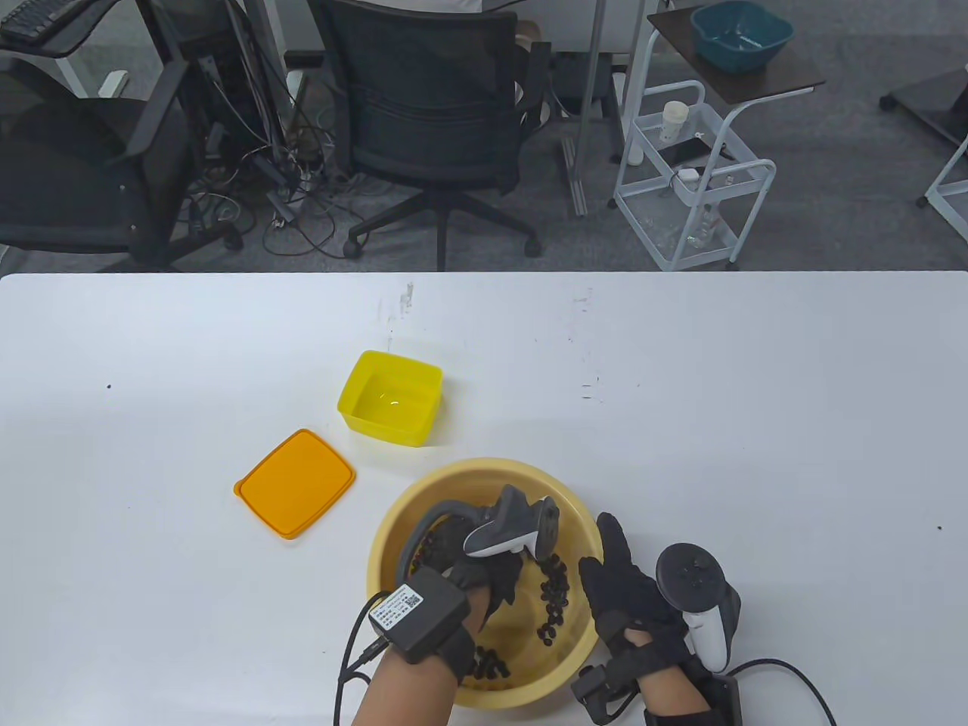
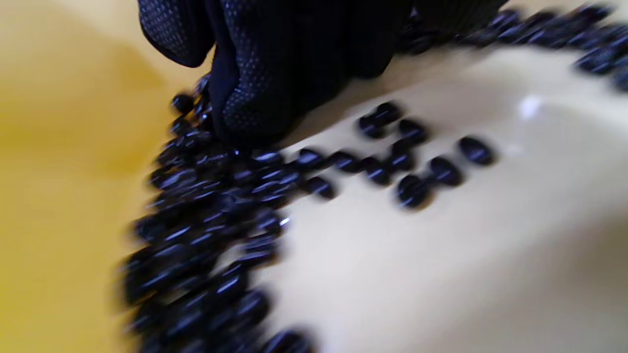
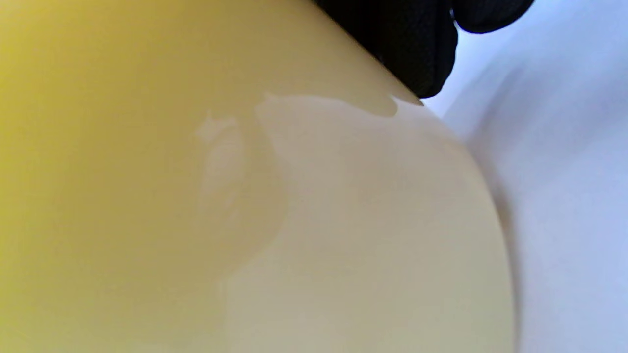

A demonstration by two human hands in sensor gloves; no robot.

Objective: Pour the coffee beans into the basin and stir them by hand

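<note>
While coffee beans [image 1: 554, 597] lie scattered across basin [image 1: 484, 473] floor at worktop [image 1: 756, 423] near edge, left hand [image 1: 484, 578] sits inside, fingers [image 2: 255, 93] curled down into bean heap. Right hand [image 1: 628, 597] rests, fingers straight, against basin's right rim. Empty yellow container [image 1: 389, 397] just beyond basin; orange lid [image 1: 295, 482] flat to left.
</note>
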